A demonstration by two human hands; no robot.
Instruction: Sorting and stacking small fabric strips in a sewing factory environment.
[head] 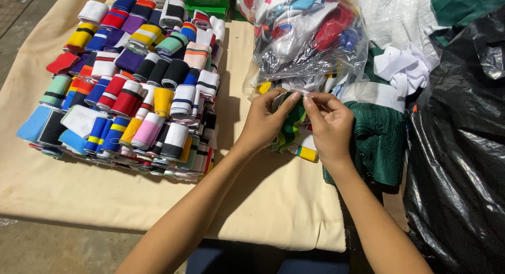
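Hands: left hand (264,121) and right hand (330,125) pinch a striped cloth strip (294,131).
Risk: clear bag (310,37) might tip onto it.

A folded cloth strip (292,128) with green, white and yellow stripes is showing just under the fingertips (298,97). Right above the fingertips, a clear shiny plastic bag (310,42) is showing red, white and blue cloth inside. Beside the fingers of the right hand (330,128), dark green bumpy fabric (380,142) is lying. Far off from the fingers of the left hand (263,124), rolled cloth bands (131,79) are showing red, blue, yellow, pink, purple, black and white stripes on a plain cream cloth (105,192).
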